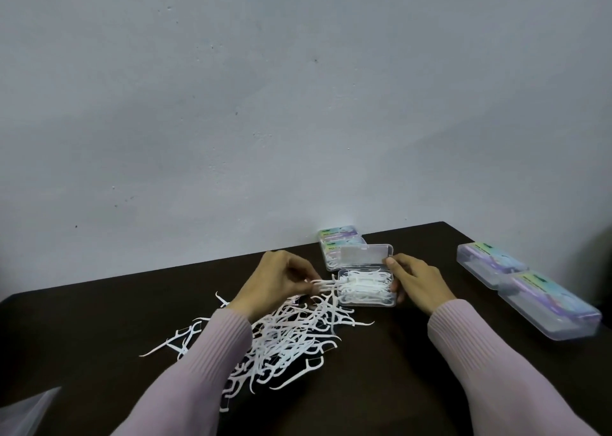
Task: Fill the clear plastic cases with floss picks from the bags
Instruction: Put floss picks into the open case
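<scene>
a small bunch of white plastic floss picks (331,283) is pinched between the curled fingers of the left hand (275,280) at the left edge of the open clear plastic case (366,286) on the dark brown table (99,319). the case's right side is gripped by the right hand (417,280), thumb at the raised lid. a loose pile of white floss picks (291,336) lies just in front.

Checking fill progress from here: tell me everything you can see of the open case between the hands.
The open case is clear plastic, rectangular, flat on the dark table, its hinged lid raised at the far side. White floss picks largely fill its tray. The right hand grips its right end; the left hand pinches a bundle of picks at its left edge.
</scene>
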